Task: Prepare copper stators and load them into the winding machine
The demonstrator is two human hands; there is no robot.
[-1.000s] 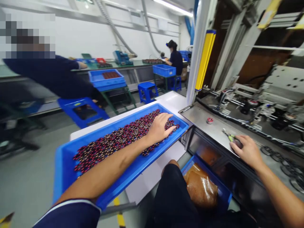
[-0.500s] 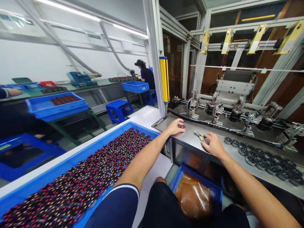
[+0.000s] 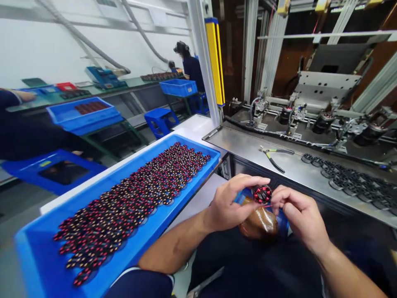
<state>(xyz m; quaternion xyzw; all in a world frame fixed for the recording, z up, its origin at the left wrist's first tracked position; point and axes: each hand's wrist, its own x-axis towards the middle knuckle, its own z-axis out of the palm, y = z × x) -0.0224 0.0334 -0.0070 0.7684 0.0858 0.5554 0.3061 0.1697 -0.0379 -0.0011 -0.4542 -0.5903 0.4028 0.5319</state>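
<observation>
My left hand is closed around the rim of a round black motor stator with red segments, its face turned up towards me. Just right of it, my right hand has thumb and fingers pinched together beside the stator. Between them runs what looks like a thin reddish wire. Both hands are above my lap, in front of the metal bench. Green-and-black cutting pliers lie on the bench with handles spread, touched by neither hand.
To my left, a long blue tray holds many similar stators. Black ring-shaped parts line the bench at right, before a machine with fixtures. A bag of brown material sits below my hands. A co-worker sits further back.
My left hand has brought the stator from above the bench back towards my body. My right hand has left the pliers on the bench and come to the stator. The view has shifted.
</observation>
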